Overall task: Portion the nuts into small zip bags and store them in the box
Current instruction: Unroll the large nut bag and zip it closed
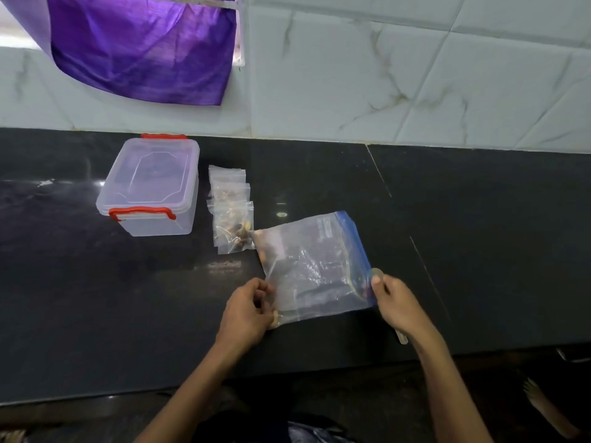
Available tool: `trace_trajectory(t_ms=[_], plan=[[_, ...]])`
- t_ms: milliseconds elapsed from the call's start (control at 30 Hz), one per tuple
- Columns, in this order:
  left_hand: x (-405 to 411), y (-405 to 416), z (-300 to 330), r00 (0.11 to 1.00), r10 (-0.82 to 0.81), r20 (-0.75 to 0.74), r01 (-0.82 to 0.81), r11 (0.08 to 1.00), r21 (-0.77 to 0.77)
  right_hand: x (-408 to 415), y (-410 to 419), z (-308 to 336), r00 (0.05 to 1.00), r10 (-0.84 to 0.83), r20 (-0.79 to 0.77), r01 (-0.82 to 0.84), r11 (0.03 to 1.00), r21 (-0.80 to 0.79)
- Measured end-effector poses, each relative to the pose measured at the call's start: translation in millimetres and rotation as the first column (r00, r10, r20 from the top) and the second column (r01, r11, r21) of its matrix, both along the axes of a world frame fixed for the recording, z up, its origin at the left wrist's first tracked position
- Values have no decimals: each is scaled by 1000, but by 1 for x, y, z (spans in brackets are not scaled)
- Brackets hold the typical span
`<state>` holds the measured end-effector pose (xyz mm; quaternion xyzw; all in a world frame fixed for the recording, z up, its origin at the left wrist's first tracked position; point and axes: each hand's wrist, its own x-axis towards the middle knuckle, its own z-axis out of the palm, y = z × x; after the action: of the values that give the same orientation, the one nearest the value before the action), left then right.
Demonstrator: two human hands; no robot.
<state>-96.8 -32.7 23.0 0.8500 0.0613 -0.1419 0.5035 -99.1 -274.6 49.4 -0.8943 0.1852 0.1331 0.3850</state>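
Gripping large zip bag (315, 266) (nearly empty): left hand (246, 311), right hand (396, 305).

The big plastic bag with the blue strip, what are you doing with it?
A person is holding the large clear zip bag with a blue seal strip on the dark stone counter. The left hand grips its bottom corner, and the right hand pinches the blue end. Only a few nuts show inside. Small clear zip bags with nuts lie beside the clear plastic box with red latches, whose lid is on.
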Motion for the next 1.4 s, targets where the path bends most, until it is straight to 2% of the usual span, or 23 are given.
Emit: trace_trajectory(t_ms=[67, 100, 167, 200, 267, 300, 367, 433, 500, 567, 733, 833, 900, 967, 1033, 1167, 1300, 1400], plan=[[-1, 3, 0, 998, -61, -13, 62, 995, 76, -6, 3, 2, 992, -52, -118, 40, 994, -98], [-2, 4, 1, 998, -55, 26, 52, 992, 115, -9, 5, 6, 991, -96, -89, 78, 980, -182], [0, 2, 7, 979, 19, 204, -51, 986, 156, -14, 15, 18, 972, -142, 190, 204, 908, -366], [2, -2, 12, 949, 62, 309, -107, 986, 130, -15, 25, 26, 923, -109, 369, 260, 883, -390], [9, -10, 15, 883, 81, 462, -134, 987, 84, -11, 49, 35, 797, 34, 602, 220, 913, -343], [15, -14, 13, 860, 30, 509, -101, 988, 113, -6, 59, 34, 755, 126, 644, 132, 932, -338], [24, -23, 2, 846, -166, 507, 21, 960, 279, 9, 73, 21, 725, 340, 599, -82, 906, -415], [30, -25, -15, 860, -371, 351, 157, 846, 511, 22, 75, -2, 772, 502, 391, -279, 819, -502], [34, -22, -33, 860, -471, 197, 231, 704, 672, 28, 64, -32, 835, 533, 140, -377, 738, -560], [34, -20, -46, 872, -472, 132, 248, 657, 712, 27, 50, -55, 865, 501, 24, -401, 719, -568], [36, -17, -49, 864, -490, 118, 283, 666, 690, 27, 43, -67, 871, 491, 23, -392, 723, -569], [41, -17, -40, 869, -445, 217, 246, 769, 589, 31, 52, -61, 887, 461, 37, -358, 735, -575], [50, -19, -34, 884, -370, 286, 155, 808, 568, 37, 64, -54, 888, 440, 134, -301, 776, -554], [58, -25, -37, 884, -386, 264, 130, 744, 655, 46, 76, -52, 860, 467, 206, -309, 798, -518], [62, -29, -43, 889, -424, 170, 174, 659, 731, 56, 82, -57, 829, 522, 202, -371, 783, -500], [64, -32, -49, 865, -478, 150, 220, 631, 744, 63, 78, -75, 826, 537, 169, -402, 773, -491], [72, -38, -30, 867, -488, 100, 214, 547, 809, 71, 84, -76, 857, 490, 159, -357, 788, -502], [90, -41, -27, 870, -461, 174, 126, 549, 826, 87, 84, -72, 866, 467, 179, -325, 798, -508]])
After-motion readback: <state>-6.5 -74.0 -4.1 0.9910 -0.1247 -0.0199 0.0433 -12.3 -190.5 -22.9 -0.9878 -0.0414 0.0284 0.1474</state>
